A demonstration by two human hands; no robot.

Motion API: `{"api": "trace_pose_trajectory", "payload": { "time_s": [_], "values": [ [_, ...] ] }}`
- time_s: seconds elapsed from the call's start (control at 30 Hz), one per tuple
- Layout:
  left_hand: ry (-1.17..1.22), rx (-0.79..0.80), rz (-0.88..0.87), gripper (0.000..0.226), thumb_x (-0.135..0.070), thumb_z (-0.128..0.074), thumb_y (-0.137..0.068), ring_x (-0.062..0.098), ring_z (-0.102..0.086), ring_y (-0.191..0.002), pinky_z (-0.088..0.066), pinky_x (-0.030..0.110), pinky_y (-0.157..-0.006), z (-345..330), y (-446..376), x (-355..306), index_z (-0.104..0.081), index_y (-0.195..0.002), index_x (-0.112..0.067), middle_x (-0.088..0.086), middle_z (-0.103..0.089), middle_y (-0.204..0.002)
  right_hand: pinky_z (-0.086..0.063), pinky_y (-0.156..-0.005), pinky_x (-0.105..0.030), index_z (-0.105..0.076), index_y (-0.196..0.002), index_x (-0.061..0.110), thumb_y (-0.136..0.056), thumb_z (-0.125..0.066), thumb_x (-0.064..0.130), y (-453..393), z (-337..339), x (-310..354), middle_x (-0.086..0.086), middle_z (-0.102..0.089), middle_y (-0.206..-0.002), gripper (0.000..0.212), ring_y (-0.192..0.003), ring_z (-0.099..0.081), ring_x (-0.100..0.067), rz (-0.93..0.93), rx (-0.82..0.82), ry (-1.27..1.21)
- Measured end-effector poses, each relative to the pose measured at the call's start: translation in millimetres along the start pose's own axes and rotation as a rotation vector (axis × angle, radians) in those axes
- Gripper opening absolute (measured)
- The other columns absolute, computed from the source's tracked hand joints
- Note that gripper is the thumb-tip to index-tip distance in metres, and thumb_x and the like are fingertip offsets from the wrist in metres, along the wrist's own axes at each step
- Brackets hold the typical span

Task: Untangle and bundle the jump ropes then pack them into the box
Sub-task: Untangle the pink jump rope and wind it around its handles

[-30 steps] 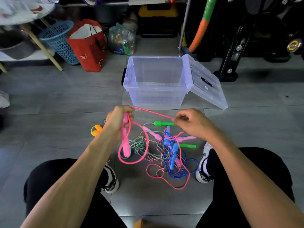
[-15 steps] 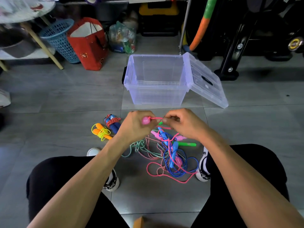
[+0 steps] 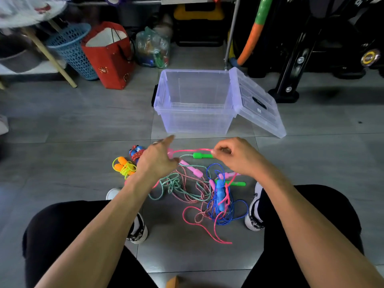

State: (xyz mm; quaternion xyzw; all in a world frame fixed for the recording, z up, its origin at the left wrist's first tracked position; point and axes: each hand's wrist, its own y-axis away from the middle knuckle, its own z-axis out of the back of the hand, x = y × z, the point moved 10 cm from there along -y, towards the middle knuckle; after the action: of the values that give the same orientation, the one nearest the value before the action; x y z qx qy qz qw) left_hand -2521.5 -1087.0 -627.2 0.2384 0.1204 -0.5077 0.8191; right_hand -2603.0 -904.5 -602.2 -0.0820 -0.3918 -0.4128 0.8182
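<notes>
Left hand (image 3: 154, 161) grips pink handle (image 3: 170, 152), right hand (image 3: 234, 156) pinches pink rope (image 3: 193, 150) — taut

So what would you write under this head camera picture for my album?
Two hands stretch a pink rope above tangled ropes, with the open clear box waiting empty.

bare forearms; ring on left hand (image 3: 158, 161); black trousers (image 3: 68, 235); white-black patterned shoes (image 3: 138, 231)

Home storeroom, tiled floor (image 3: 62, 125), laundry basket (image 3: 71, 50), exercise bike (image 3: 311, 48)
</notes>
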Motion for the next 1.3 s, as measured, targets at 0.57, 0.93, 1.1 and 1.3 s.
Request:
{"api": "trace_pose_trajectory", "payload": {
  "time_s": [0.57, 0.93, 1.1, 1.3],
  "values": [
    [-0.126, -0.201, 0.219, 0.016, -0.019, -0.058, -0.081, 0.037, -0.061, -0.082, -0.045, 0.032, -0.067, 46.9, -0.9, 44.5, -0.069, -0.092, -0.016, 0.013, -0.067, -0.083, -0.037, -0.058, -0.028, -0.066, -0.075, 0.015, -0.092, -0.060, 0.032, 12.2, 11.1, -17.6, 0.002, -0.062, -0.064, 0.024, -0.056, -0.048, -0.009, -0.071, 0.023, 0.030],
    [0.110, -0.038, -0.343, 0.024, -0.046, -0.056, -0.078, 0.024, -0.060, -0.070, -0.053, 0.040, -0.065, -3.2, 27.5, -64.1, -0.068, -0.083, -0.026, -0.004, -0.068, -0.072, -0.030, -0.054, -0.032, -0.065, -0.076, 0.013, -0.094, -0.060, 0.031, 9.7, -15.3, 26.6, 0.000, -0.045, -0.058, 0.026, -0.055, -0.035, -0.010, 0.126, 0.032, -0.088],
    [0.346, -0.254, 0.051, 0.012, -0.021, -0.065, -0.081, 0.024, -0.066, -0.064, -0.049, 0.025, -0.052, 37.0, 5.2, 5.0, -0.068, -0.069, -0.023, 0.001, -0.070, -0.066, -0.034, -0.055, -0.029, -0.064, -0.072, 0.015, -0.091, -0.064, 0.027, 8.6, 2.2, 7.9, 0.007, -0.052, -0.056, 0.022, -0.053, -0.041, -0.009, 0.028, -0.035, -0.023],
    [0.030, -0.088, -0.036, 0.033, -0.025, -0.069, -0.079, 0.029, -0.064, -0.102, -0.050, 0.031, -0.080, 18.3, 8.6, -1.6, -0.067, -0.111, -0.024, 0.003, -0.068, -0.107, -0.036, -0.057, -0.031, -0.066, -0.075, 0.016, -0.094, -0.060, 0.030, 7.6, 3.9, 7.6, 0.002, -0.055, -0.059, 0.024, -0.057, -0.042, -0.011, 0.063, -0.030, 0.000]
  ]
}}
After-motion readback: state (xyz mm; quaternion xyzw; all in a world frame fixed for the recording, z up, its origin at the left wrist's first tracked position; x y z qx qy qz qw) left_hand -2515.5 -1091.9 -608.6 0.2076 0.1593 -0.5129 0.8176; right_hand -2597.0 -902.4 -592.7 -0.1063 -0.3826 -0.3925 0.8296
